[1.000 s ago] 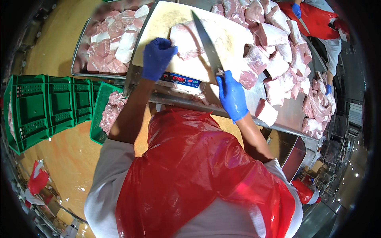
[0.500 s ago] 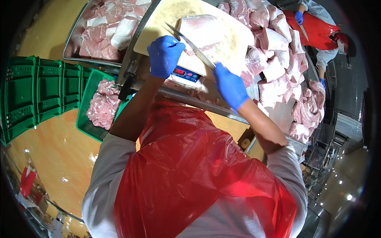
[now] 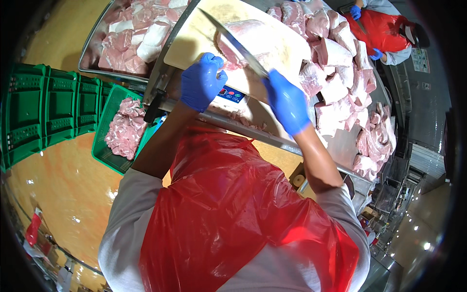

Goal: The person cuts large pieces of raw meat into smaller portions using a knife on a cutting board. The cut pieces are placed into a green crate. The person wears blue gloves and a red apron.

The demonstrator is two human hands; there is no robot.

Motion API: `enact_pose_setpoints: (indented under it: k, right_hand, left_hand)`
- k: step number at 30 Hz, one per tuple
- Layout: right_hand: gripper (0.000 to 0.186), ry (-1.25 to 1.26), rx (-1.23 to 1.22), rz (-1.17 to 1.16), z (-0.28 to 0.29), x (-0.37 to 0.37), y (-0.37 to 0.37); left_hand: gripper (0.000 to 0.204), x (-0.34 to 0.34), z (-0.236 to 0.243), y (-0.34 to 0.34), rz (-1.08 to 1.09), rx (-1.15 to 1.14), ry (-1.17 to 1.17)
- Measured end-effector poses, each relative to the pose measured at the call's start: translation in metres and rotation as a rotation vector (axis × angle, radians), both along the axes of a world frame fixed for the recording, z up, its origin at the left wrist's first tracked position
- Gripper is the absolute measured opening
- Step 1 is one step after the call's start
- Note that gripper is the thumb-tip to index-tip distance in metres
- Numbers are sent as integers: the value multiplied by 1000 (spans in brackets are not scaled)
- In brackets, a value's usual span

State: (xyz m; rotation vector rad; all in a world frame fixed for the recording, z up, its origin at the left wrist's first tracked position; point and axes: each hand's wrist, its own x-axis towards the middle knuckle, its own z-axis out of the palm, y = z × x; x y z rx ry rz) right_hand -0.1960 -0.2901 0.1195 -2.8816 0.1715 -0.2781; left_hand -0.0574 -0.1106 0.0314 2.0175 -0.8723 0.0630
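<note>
My right hand (image 3: 288, 103), in a blue glove, grips a long knife (image 3: 234, 43) by its handle. Its blade slants up to the left over a large piece of pale pink meat (image 3: 252, 33), hiding part of it. That meat lies on a cream cutting board (image 3: 192, 36). Near the board's front edge, my left hand (image 3: 200, 85), also blue-gloved, has curled fingers; whether something is inside them cannot be seen. Just beside it is a scale's control panel (image 3: 231, 94), partly covered by that hand.
Many cut meat pieces (image 3: 335, 53) are heaped on the right. A metal tray (image 3: 87, 65) of chunks stands at the far left. Below it sits a green basket (image 3: 104, 148) with trimmings, beside stacked green crates (image 3: 46, 109). A person in a red apron (image 3: 382, 30) is at far right.
The knife has swung up and left, its tip farther away. My left hand has come slightly nearer me. The other person's outstretched arm has drawn back from the meat heap.
</note>
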Motion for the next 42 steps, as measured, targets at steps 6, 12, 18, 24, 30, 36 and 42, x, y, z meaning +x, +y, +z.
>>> enact_pose_setpoints:
  k: [6,12,18,24,30,36,42]
  right_hand:
    - [22,272,-100,98,-19,40,-7]
    - [27,475,-273,92,-13,-72,-103]
    - [15,252,162,-216,-1,-122,-93]
    - [22,-219,824,-490,-51,-55,-48]
    - [36,-277,1303,-395,-69,17,-76]
    - [22,-231,1593,-344,-71,80,-54]
    - [23,-699,1661,-2,-48,209,-9]
  left_hand:
    - [19,5,-6,0,-16,96,-83]
    - [14,6,-9,16,27,209,-124]
    - [14,0,-16,133,266,75,-12]
    - [27,-39,-268,413,620,846,-89]
    - [33,-42,-277,436,573,572,472]
    - [31,-79,-260,452,659,532,465]
    - [30,2,-209,419,656,402,274]
